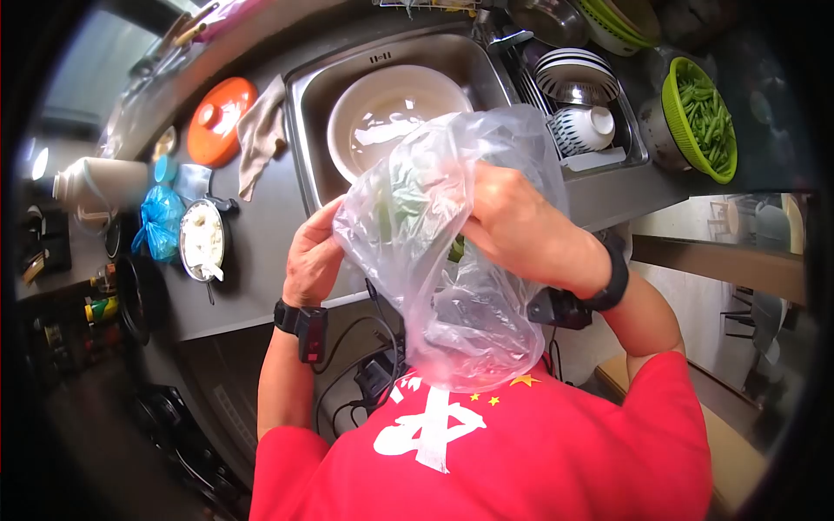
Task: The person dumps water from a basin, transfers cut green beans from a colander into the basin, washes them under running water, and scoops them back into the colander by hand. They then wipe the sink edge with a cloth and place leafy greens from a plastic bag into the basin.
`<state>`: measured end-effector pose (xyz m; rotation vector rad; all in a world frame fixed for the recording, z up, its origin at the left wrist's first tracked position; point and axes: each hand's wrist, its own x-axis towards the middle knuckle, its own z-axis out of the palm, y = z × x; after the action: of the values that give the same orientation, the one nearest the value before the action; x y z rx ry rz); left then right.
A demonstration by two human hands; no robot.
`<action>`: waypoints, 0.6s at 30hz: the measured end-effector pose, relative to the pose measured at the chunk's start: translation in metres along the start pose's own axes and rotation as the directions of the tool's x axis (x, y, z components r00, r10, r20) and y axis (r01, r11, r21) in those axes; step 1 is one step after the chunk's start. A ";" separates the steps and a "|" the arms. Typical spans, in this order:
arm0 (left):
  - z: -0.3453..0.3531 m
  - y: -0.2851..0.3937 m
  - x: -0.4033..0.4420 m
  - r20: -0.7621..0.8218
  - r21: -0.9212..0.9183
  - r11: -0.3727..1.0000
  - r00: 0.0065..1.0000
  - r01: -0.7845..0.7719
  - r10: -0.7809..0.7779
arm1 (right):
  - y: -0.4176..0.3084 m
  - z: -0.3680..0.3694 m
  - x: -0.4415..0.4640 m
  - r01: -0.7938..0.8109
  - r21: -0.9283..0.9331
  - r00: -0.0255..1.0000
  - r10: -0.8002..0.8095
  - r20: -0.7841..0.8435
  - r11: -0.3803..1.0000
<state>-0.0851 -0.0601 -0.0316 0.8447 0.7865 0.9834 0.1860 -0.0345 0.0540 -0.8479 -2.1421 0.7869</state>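
A clear plastic bag hangs between my hands in front of the sink, its lower end against my red shirt. Something green shows blurrily through the plastic. My left hand pinches the bag's left edge. My right hand is closed on the bag's upper right part, fingers curled into the plastic and partly hidden by it. Behind the bag, a white basin with water in it sits in the steel sink.
An orange lid, a cloth, a blue bag and a dish of white food lie on the left. Bowls stand in a rack to the right, beside a green basket of green beans.
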 end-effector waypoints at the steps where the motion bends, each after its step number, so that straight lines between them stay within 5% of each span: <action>1: 0.002 0.000 0.000 0.001 -0.010 1.000 1.000 0.006 -0.006 | 0.009 0.002 -0.004 -0.090 -0.140 0.981 0.112 0.160 0.986; 4: 0.005 -0.001 0.001 0.003 -0.008 1.000 1.000 0.002 -0.002 | 0.015 0.015 -0.002 -0.001 -0.210 0.990 0.030 0.136 0.978; 8: 0.013 0.002 0.001 -0.006 0.011 1.000 1.000 0.003 -0.003 | 0.016 0.045 -0.012 -0.155 -0.466 0.947 0.266 0.182 0.871; 9: 0.015 0.003 0.001 -0.011 0.046 0.999 1.000 -0.018 0.018 | 0.019 0.050 -0.014 -0.011 -0.522 0.981 0.110 0.160 0.853; 12: 0.019 0.011 0.003 0.029 0.140 0.990 0.999 -0.035 0.031 | 0.015 0.048 -0.017 -0.074 -0.539 0.935 0.246 0.254 0.839; 17: 0.018 0.012 0.008 0.046 0.187 0.976 0.993 -0.113 0.107 | 0.055 0.043 -0.040 0.006 -0.307 0.989 0.040 0.143 0.952; 18: 0.020 0.012 0.008 0.049 0.175 0.978 0.993 -0.117 0.110 | 0.051 0.041 -0.035 -0.050 -0.283 0.983 0.097 0.155 0.958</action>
<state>-0.0696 -0.0536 -0.0137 1.0699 0.8081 1.0046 0.1900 -0.0412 -0.0198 -1.0422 -2.4218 0.6199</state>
